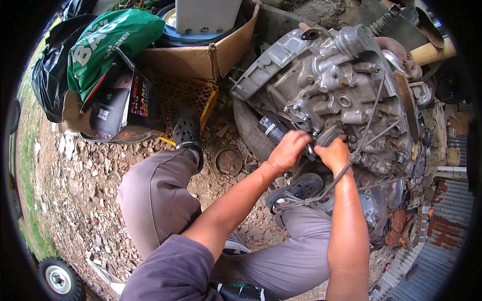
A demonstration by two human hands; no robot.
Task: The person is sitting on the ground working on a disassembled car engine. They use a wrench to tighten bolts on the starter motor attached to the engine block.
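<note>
Against the casing, I saw a grey part slanting up rightward, the right hand nearer, at its lower end, the left hand just leftward; remotely, I couldn't tell whether either grip was clamped or apart

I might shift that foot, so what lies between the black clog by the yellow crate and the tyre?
In the head view, a round brown dish lies on stony ground between the black clog and the tyre.
</note>
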